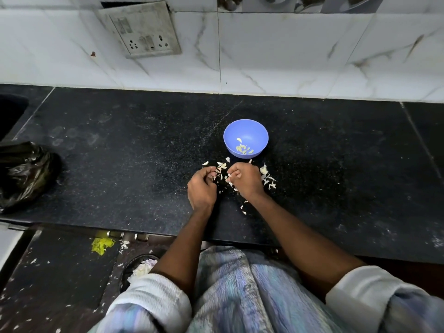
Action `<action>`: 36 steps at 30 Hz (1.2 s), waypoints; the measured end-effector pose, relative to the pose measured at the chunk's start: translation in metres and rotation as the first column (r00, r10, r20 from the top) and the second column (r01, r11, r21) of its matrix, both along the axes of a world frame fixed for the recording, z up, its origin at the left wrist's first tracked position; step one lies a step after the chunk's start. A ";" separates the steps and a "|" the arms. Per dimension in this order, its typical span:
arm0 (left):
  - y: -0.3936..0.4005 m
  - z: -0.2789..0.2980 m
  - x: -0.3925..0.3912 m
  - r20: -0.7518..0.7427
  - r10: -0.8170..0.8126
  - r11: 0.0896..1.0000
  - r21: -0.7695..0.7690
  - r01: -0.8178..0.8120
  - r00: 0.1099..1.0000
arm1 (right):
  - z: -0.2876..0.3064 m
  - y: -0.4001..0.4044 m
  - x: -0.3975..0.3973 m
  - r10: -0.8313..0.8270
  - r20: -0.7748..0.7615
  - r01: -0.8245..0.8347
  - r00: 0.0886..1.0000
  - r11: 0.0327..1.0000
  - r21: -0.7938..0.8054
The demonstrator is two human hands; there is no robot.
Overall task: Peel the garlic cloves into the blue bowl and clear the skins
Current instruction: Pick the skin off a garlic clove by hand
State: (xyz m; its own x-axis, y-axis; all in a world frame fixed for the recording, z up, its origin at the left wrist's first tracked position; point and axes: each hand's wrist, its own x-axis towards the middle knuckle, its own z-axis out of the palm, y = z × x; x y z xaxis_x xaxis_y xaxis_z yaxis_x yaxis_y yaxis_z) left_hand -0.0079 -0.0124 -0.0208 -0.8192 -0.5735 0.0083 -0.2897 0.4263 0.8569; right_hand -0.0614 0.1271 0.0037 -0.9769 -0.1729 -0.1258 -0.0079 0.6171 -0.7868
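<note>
A blue bowl (245,131) stands on the black counter with several peeled garlic cloves (243,148) at its bottom. Just in front of it lie scattered pale garlic skins (267,177). My left hand (201,188) and my right hand (245,179) rest on the counter among the skins, fingers curled toward each other. The right fingertips pinch a small pale piece of garlic or skin (229,175). What the left fingers hold is hidden; pale bits show at their tips.
A crumpled black plastic bag (25,173) lies at the counter's left end. A tiled wall with a socket plate (141,30) rises behind. Skins and a yellow scrap (102,245) litter the floor below the counter edge (120,230).
</note>
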 end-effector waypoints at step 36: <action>-0.048 -0.001 -0.008 0.003 -0.036 0.995 0.097 0.036 0.999 | -0.006 -0.033 -0.022 0.368 -0.079 -0.302 0.927 0.853 0.425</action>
